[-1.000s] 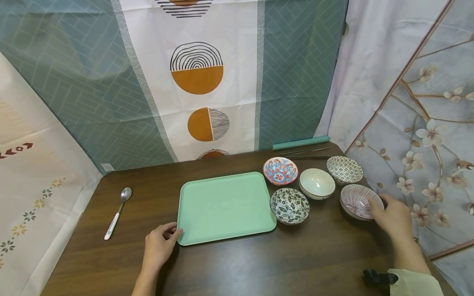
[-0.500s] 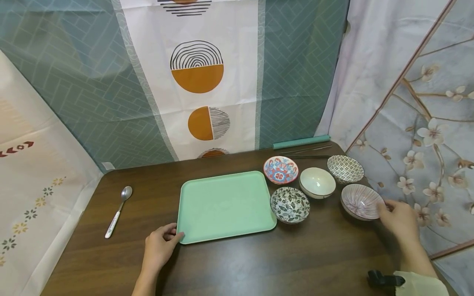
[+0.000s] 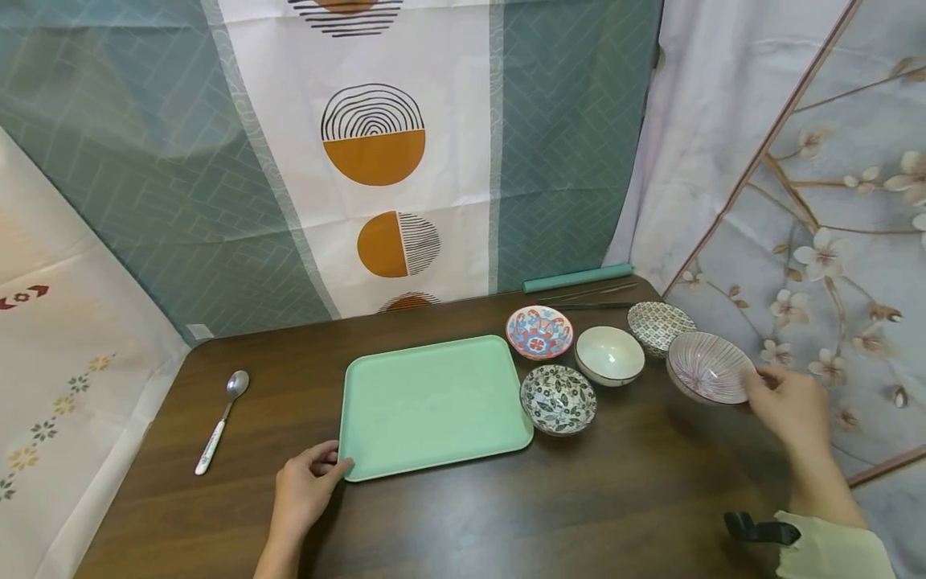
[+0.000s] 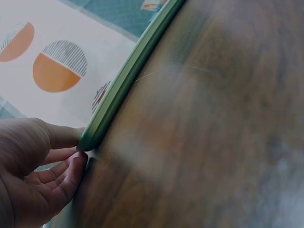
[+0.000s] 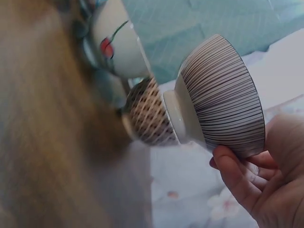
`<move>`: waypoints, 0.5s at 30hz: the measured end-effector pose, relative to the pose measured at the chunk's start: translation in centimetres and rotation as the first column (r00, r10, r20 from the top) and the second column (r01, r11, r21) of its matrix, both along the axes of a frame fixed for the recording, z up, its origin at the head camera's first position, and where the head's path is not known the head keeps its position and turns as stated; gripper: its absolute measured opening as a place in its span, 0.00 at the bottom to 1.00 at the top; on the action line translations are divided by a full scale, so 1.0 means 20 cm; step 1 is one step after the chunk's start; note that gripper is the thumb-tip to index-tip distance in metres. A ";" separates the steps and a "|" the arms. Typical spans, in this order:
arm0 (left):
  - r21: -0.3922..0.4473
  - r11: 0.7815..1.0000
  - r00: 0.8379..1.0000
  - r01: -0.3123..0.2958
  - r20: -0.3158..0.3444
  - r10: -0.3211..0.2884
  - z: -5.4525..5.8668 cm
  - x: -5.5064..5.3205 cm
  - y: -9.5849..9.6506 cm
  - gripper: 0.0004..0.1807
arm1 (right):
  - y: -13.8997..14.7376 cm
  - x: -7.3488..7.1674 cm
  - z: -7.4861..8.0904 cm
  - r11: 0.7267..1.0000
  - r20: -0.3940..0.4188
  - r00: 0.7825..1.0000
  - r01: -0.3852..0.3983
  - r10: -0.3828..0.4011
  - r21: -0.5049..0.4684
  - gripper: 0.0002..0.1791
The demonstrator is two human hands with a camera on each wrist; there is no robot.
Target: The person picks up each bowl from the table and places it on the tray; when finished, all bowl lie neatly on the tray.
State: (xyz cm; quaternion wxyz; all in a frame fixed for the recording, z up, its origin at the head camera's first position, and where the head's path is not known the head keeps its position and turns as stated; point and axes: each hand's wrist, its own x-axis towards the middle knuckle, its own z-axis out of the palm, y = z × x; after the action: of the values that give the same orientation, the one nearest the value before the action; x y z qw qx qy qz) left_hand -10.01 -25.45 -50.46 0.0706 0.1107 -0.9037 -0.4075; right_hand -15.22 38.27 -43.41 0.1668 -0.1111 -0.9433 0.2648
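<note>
At the right of the head view, my right hand [image 3: 794,408] grips the rim of a striped bowl [image 3: 709,368], thumb over the edge. The right wrist view shows this striped bowl [image 5: 221,97] lifted off the table, its pale foot in sight and my fingers under its side. My left hand [image 3: 307,482] pinches the near left corner of a mint green tray [image 3: 434,410]. In the left wrist view the thumb of my left hand [image 4: 42,166] lies on the edge of the tray [image 4: 128,76], the other fingers beneath.
Beside the tray stand a black-and-white leafy bowl [image 3: 559,400], a red-and-blue bowl [image 3: 539,332] and a white bowl [image 3: 610,355]. A checked bowl [image 3: 661,326] sits just behind the striped one. A spoon [image 3: 220,426] lies at the left; thin sticks [image 3: 589,305] lie at the back.
My right hand has shifted its grip to the striped bowl's right rim and raised the bowl from the table. The left hand stays at the tray corner. The head view has turned slightly.
</note>
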 end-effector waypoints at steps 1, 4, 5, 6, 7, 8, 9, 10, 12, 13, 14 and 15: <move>0.001 1.000 1.000 -0.004 0.002 0.004 0.00 0.00 0.00 0.19 | -0.01 -0.01 0.02 1.000 0.005 1.000 -0.003 0.003 0.006 0.25; 0.001 1.000 1.000 -0.019 0.022 0.019 0.00 0.01 -0.01 0.19 | -0.07 -0.04 0.07 1.000 -0.007 1.000 -0.029 0.028 -0.006 0.24; 0.000 1.000 0.999 -0.024 0.030 0.024 0.00 0.01 -0.01 0.19 | -0.10 -0.06 0.08 0.999 -0.016 0.999 -0.040 0.040 -0.016 0.24; -0.001 1.000 0.999 -0.027 0.037 0.027 0.00 0.01 -0.02 0.19 | -0.12 -0.07 0.09 0.998 -0.019 0.998 -0.054 0.053 -0.033 0.24; 0.000 1.000 0.999 -0.027 0.043 0.027 0.00 0.01 -0.02 0.19 | -0.15 -0.08 0.10 0.997 -0.024 0.998 -0.064 0.063 -0.044 0.24; -0.002 1.000 0.998 -0.027 0.049 0.027 0.00 0.01 -0.02 0.19 | -0.17 -0.10 0.11 0.995 -0.033 0.997 -0.077 0.075 -0.064 0.24; -0.003 1.000 0.998 -0.026 0.051 0.026 0.00 0.01 -0.02 0.19 | -0.20 -0.11 0.12 0.992 -0.046 0.995 -0.093 0.089 -0.085 0.24; -0.004 1.000 0.998 -0.022 0.052 0.022 0.00 0.00 -0.01 0.19 | -0.23 -0.11 0.13 0.989 -0.049 0.994 -0.107 0.102 -0.105 0.24; -0.005 1.000 0.999 -0.012 0.053 0.013 0.00 -0.01 -0.01 0.20 | -0.28 -0.13 0.14 0.982 -0.063 0.990 -0.130 0.122 -0.136 0.23; -0.006 1.000 0.998 -0.011 0.054 0.011 0.00 -0.01 -0.01 0.20 | -0.31 -0.14 0.14 0.978 -0.078 0.988 -0.145 0.135 -0.150 0.22; -0.007 1.000 0.998 -0.010 0.057 0.010 0.00 -0.01 -0.01 0.20 | -0.34 -0.15 0.15 0.972 -0.091 0.984 -0.164 0.150 -0.167 0.22; -0.006 1.000 0.998 -0.007 0.060 0.008 0.00 -0.01 -0.01 0.20 | -0.37 -0.17 0.15 0.968 -0.103 0.981 -0.180 0.163 -0.175 0.21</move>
State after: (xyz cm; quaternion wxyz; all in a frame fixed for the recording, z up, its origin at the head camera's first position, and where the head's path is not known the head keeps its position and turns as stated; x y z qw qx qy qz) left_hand -10.19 -25.70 -50.40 0.0451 0.1262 -0.9062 -0.4010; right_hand -18.54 30.81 -40.45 0.1735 -0.0322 -0.9126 0.3688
